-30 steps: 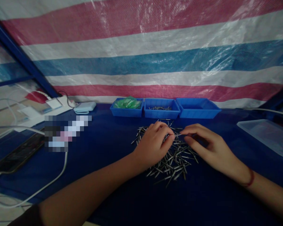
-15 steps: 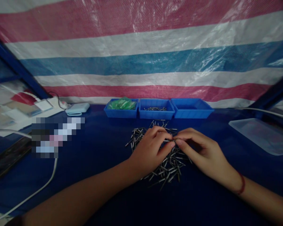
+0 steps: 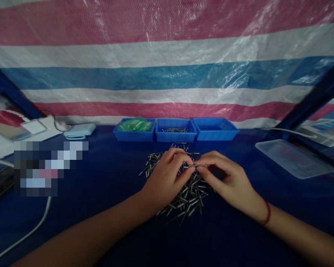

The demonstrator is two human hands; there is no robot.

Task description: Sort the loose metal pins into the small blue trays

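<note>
Over a pile of thin metal rods (image 3: 189, 198), my left hand (image 3: 163, 176) and my right hand (image 3: 231, 180) meet fingertip to fingertip. Between them is one slender metal rod (image 3: 195, 165), lying roughly level. The thumb and forefinger of my left hand pinch its left end. Those of my right hand pinch the right end, and a red cord circles that wrist. Part of the rod is hidden by the fingertips. The loose rods spread on the blue tabletop (image 3: 114, 170) beneath and around both hands, partly covered by my left hand.
Behind the pile stand three blue bins: the left bin (image 3: 135, 137) with green plastic packaging (image 3: 137, 124), the middle bin (image 3: 176, 138) with metal rods, and the right bin (image 3: 217, 134). A clear plastic tray or lid (image 3: 292, 159) lies right; a white cable (image 3: 41, 222) runs left.
The view has swung a little to the right, so everything appears farther left. Both hands stay together above the pile, and more of the rod shows between the fingertips.
</note>
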